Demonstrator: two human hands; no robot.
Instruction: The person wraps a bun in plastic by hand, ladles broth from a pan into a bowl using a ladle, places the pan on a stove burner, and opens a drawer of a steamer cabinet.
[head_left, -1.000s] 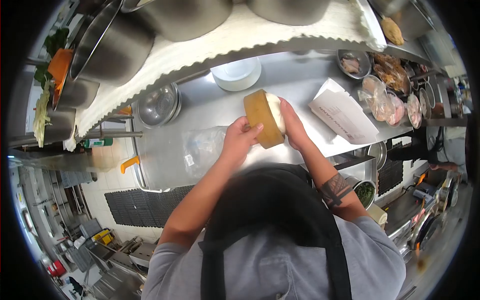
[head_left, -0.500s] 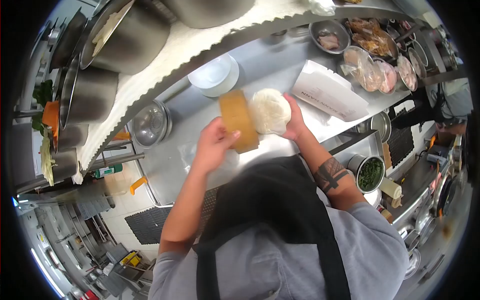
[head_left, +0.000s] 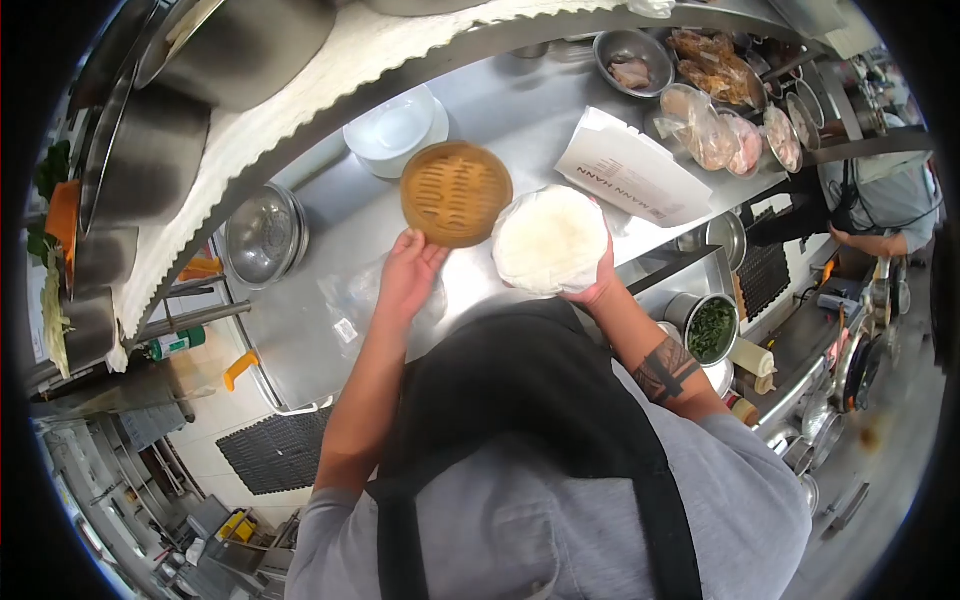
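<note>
"What does each hand have?"

"The left hand (head_left: 408, 274) grips the slotted basket (head_left: 456, 195) by its near edge. The right hand (head_left: 600, 282) holds the white round (head_left: 550, 240) from its outer side, with most of its fingers hidden. Both things are up over the worktop (head_left: 505, 112), side by side."

"Touching?"

"Their edges meet in this view; I can't tell whether they really touch."

"Which step would you call it?"

"Handling the pair, I'd judge: basket in one hand, round in the other."

"And what does moving them call for?"

"A spread palm under the round, since it looks soft. For the basket, a firm edge grip seems enough."

"Materials?"

"The basket looks like tan bamboo or wood, circular, with rows of long slots across its face. The round is pale and flat-faced, wrinkled at the edge; whether it's bare or wrapped, I can't say. Around them: shiny metal underneath, smooth white dishes (head_left: 395, 128), a creased, angular carton (head_left: 632, 170) and crumpled clear plastic (head_left: 352, 300)."
</note>
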